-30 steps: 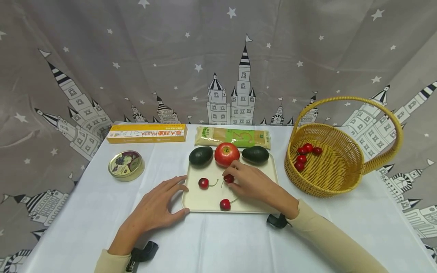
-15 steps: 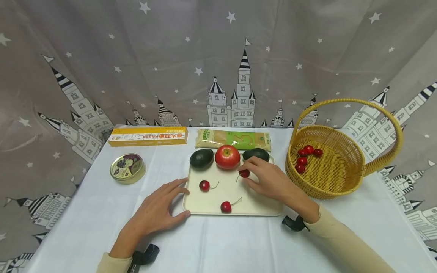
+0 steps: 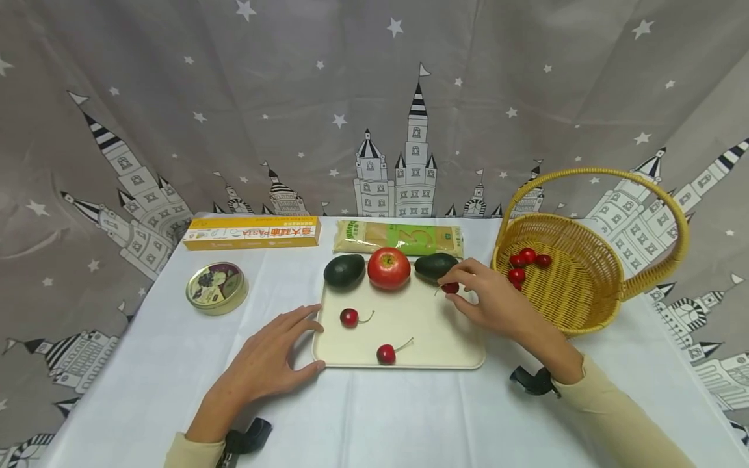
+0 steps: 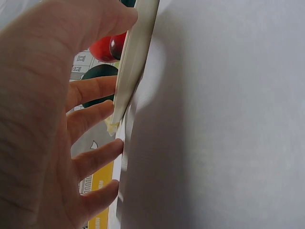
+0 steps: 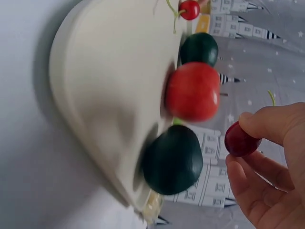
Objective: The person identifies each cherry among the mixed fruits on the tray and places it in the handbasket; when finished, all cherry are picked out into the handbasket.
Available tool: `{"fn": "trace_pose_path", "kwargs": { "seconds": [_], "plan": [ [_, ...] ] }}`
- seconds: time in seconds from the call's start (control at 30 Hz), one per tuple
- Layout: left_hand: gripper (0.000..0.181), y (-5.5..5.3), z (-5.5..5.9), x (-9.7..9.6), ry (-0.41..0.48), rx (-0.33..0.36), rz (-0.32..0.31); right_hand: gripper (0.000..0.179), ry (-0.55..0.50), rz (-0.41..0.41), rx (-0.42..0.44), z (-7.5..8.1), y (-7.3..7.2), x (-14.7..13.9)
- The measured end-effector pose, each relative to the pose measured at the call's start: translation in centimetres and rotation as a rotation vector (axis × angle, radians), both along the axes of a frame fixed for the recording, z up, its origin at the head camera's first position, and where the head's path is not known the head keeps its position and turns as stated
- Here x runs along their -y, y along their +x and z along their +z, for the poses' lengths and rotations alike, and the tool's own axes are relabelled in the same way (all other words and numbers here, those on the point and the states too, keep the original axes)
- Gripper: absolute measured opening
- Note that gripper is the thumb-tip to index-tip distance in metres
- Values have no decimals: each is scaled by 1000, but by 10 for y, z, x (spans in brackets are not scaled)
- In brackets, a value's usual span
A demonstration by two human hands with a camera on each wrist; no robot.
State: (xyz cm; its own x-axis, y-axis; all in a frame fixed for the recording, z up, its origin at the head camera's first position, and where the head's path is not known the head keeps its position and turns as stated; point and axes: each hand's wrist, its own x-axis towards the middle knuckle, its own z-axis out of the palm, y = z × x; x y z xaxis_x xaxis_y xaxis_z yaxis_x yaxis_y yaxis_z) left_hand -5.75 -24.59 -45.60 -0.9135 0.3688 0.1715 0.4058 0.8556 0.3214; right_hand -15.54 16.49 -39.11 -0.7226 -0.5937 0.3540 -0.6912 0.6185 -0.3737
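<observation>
Over the near left of the white-covered table (image 3: 398,422), the left hand (image 3: 269,354) has its fingers spread and loose, thumb and fingertips at the left edge of a cream tray (image 3: 421,322). One cherry (image 3: 386,354) lies by the tray's near edge; a second cherry (image 3: 349,318) sits farther in, toward its left edge. The right hand (image 3: 494,302) reaches in from the right, thumb and fingers pinching a dark cherry (image 3: 450,288) near the tray's far right corner. That fruit looks round; its stem points left and slightly nearward. Just beyond are an avocado (image 3: 433,265), a red fruit (image 3: 389,268) and another avocado (image 3: 344,271). A wicker basket (image 3: 597,260) holding red cherries (image 3: 528,254) stands by the table's right edge, partly behind the hand; a noodle packet (image 3: 398,238) runs along the far edge.
</observation>
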Motion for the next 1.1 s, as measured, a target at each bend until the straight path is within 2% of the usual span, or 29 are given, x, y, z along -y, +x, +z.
{"fn": "trace_pose_path", "kwargs": {
  "seconds": [0.2,0.5,0.67,0.9,1.1],
  "plan": [
    [53,1,-2,1,2,-9,0,25,-3,-19,-58,5,-2,-21],
    [53,0,-2,0,-2,2,-2,31,-17,-134,-9,13,-3,-52],
    [53,0,0,0,1,13,-5,31,-7,-173,-7,9,-8,-69],
    [53,0,0,0,0,21,-8,34,10,-197,-97,3,-20,-95],
    [53,0,0,0,-4,24,-2,34,28,-219,-137,-3,-28,-115]
  ]
}}
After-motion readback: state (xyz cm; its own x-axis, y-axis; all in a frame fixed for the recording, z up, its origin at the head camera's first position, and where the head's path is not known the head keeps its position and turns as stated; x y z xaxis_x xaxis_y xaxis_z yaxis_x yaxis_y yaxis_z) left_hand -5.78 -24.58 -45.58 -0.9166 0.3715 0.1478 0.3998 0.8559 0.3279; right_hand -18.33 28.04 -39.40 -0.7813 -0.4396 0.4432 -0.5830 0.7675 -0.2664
